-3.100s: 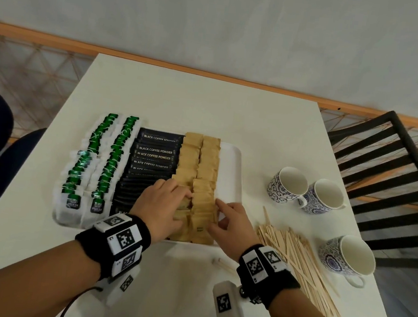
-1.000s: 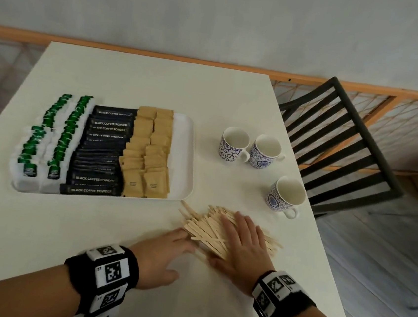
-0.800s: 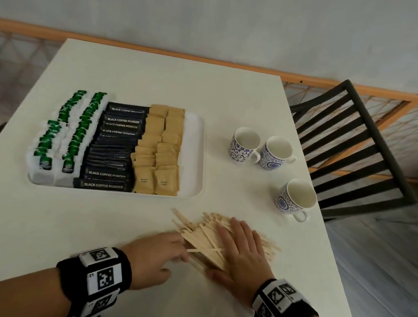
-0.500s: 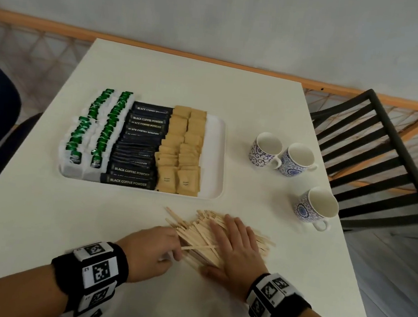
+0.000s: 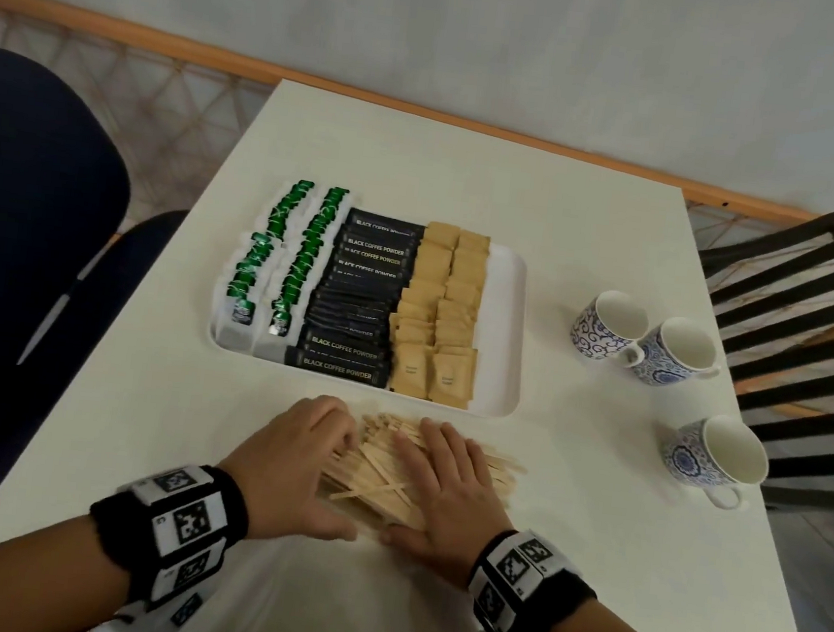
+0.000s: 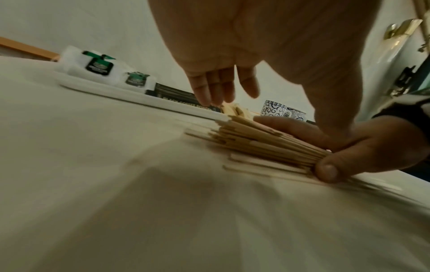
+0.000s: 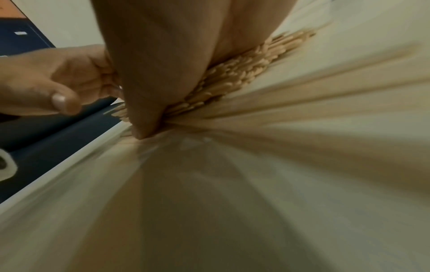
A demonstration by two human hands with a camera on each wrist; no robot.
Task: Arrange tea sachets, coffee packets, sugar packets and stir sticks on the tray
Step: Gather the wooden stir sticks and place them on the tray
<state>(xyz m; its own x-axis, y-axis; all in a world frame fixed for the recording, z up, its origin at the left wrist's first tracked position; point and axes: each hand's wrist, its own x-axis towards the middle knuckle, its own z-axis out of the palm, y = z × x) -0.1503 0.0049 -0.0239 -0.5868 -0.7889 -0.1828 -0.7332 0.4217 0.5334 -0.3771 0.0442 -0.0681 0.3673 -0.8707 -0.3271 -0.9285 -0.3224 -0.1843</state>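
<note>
A loose pile of wooden stir sticks (image 5: 378, 471) lies on the table just in front of the white tray (image 5: 505, 335). The tray holds rows of green-labelled tea sachets (image 5: 297, 262), black coffee packets (image 5: 354, 309) and brown sugar packets (image 5: 440, 318). My left hand (image 5: 297, 457) touches the pile's left side with its fingers (image 6: 216, 88) pointing down. My right hand (image 5: 443, 483) lies over the pile. The left wrist view shows its thumb (image 6: 325, 171) tucked against the sticks (image 6: 267, 143), clamping them. The right wrist view is blurred, with stick ends (image 7: 232, 79) under the palm.
Three blue-patterned cups (image 5: 609, 325) (image 5: 679, 348) (image 5: 714, 455) stand right of the tray. A black slatted chair (image 5: 814, 332) is beyond the table's right edge and a dark blue chair (image 5: 28, 223) is at the left. The tray's right strip is bare.
Both hands left the sugar packets on the tray and came down onto the stir sticks. Over the last second they have closed in, bunching the pile tighter.
</note>
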